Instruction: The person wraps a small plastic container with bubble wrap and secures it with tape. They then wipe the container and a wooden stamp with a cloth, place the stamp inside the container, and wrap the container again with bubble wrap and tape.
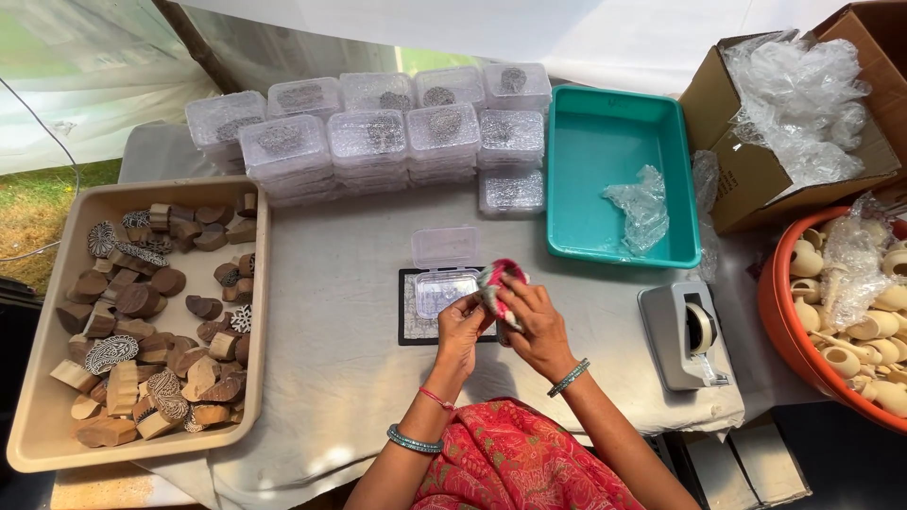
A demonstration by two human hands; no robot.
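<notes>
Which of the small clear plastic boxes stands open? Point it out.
The small clear plastic box on the dark mat, just ahead of both hands, is open, its lid flipped back. The clear boxes stacked behind it are all shut.

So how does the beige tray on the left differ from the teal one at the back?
The beige tray is heaped with carved wooden blocks, while the teal tray holds only a crumpled bit of clear plastic. The beige tray looks larger and sits at the table's left edge; the teal tray sits farther back, right of the stacked clear boxes. Both are rectangular, open-topped and shallow.
</notes>
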